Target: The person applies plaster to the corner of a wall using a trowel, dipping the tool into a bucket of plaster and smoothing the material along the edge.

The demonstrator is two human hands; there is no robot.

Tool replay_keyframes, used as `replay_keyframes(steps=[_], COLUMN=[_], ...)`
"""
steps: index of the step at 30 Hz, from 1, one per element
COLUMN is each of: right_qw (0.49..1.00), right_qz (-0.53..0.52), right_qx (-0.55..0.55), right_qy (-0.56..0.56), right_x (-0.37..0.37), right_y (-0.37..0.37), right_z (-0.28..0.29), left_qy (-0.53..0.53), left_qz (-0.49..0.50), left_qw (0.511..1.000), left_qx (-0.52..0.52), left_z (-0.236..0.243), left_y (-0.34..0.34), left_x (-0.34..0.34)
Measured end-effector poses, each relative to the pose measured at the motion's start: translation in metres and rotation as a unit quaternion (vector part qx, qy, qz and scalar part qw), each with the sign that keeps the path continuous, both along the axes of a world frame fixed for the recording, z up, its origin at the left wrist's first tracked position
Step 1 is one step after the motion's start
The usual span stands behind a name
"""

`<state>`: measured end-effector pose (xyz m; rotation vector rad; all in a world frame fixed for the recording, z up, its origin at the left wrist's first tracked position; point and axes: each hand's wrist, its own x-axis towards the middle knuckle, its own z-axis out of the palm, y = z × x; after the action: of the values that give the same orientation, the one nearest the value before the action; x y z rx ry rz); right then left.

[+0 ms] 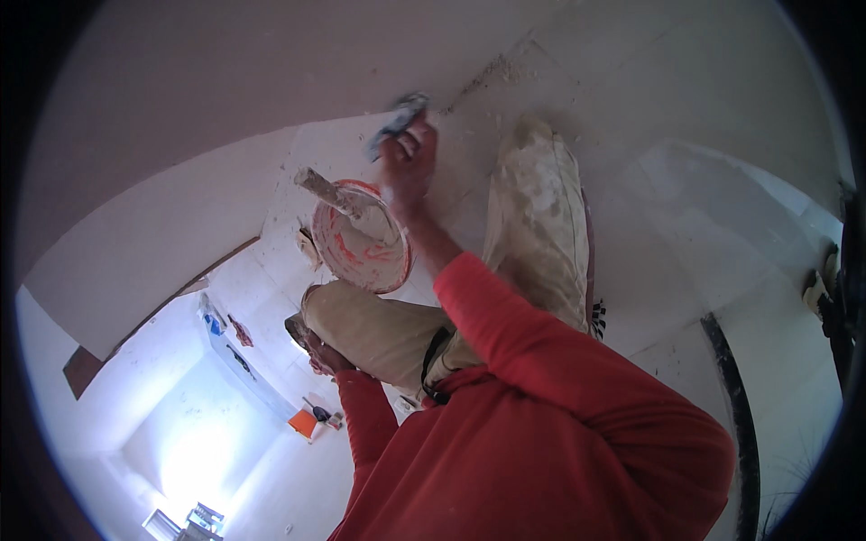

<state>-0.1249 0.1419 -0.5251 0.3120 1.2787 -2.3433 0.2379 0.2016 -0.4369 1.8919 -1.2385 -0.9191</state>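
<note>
My right hand (409,171) reaches out to the foot of the wall, closed around a grey, plaster-smeared flat tool (397,124); motion blurs it. Just below that hand stands a red-rimmed bucket (363,281) coated inside with pale wet plaster. A thick, plaster-caked stick-like handle (321,187) leans out over the bucket's rim. Beside my bent left knee, my left hand (323,353) is closed on a dark-edged flat thing (295,333), partly hidden by the leg; its kind cannot be made out.
The wall (225,72) rises along the far side, with crumbs of debris (483,81) at its base. An orange object (303,423) and small tools lie on the floor at lower left. A dark strip (732,406) runs along the right. Another person's shoe (816,293) shows at far right.
</note>
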Motion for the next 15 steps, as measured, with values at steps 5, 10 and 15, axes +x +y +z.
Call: replay_keyframes(steps=[5, 10, 15], right_qw=[0.987, 0.987, 0.993], right_qz=[-0.005, -0.022, -0.003], right_qx=[-0.049, -0.026, -0.045], right_qy=[0.152, -0.156, -0.107], right_x=[0.027, -0.014, -0.026], right_y=[0.013, 0.023, 0.019], right_z=[0.06, -0.012, -0.025], left_qy=[0.032, -0.006, 0.026], left_qz=[0.012, -0.027, -0.057], left_qw=[0.999, 0.999, 0.998], left_qx=[0.032, 0.034, 0.024], left_z=[-0.004, -0.007, -0.008], left_y=[0.002, -0.012, -0.012], left_x=[0.009, 0.023, 0.034])
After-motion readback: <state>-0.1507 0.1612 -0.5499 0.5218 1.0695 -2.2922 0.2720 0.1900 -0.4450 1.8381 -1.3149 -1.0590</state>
